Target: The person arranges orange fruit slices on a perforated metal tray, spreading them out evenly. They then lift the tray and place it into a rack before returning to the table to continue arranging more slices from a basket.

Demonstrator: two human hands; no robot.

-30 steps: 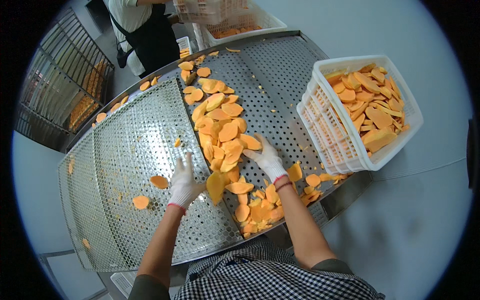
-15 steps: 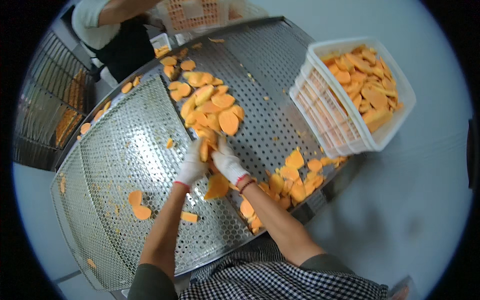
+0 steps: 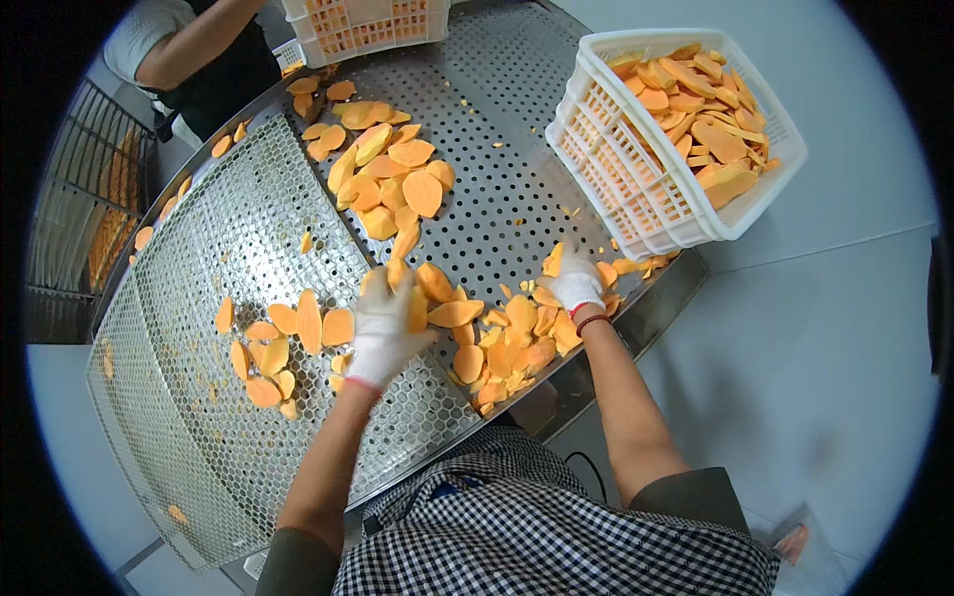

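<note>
My left hand [image 3: 384, 333], in a white knitted glove, lies over the mesh tray [image 3: 229, 348] with its fingers apart. Orange sweet potato slices [image 3: 415, 310] touch its fingertips and thumb side. Beside it a loose row of slices [image 3: 309, 321] is spread on the mesh. At the table's right edge my gloved right hand [image 3: 575, 282] reaches into a pile of slices [image 3: 520, 316]. Its fingers are closed on one sweet potato slice [image 3: 553, 260]. A larger heap of slices [image 3: 402, 179] rests farther up on the perforated metal table [image 3: 487, 204].
A white plastic basket [image 3: 646, 194] full of slices stands tilted at the right. Across the table another white basket [image 3: 368, 25] sits near a person's arm [image 3: 194, 50]. A rack [image 3: 89, 199] of loaded trays is at far left. Bluish floor [image 3: 835, 298] lies to the right.
My hands have parted from the slices they held together: the left onto the mesh, the right to the pile at the right. More slices now lie on the mesh. The far basket came closer.
</note>
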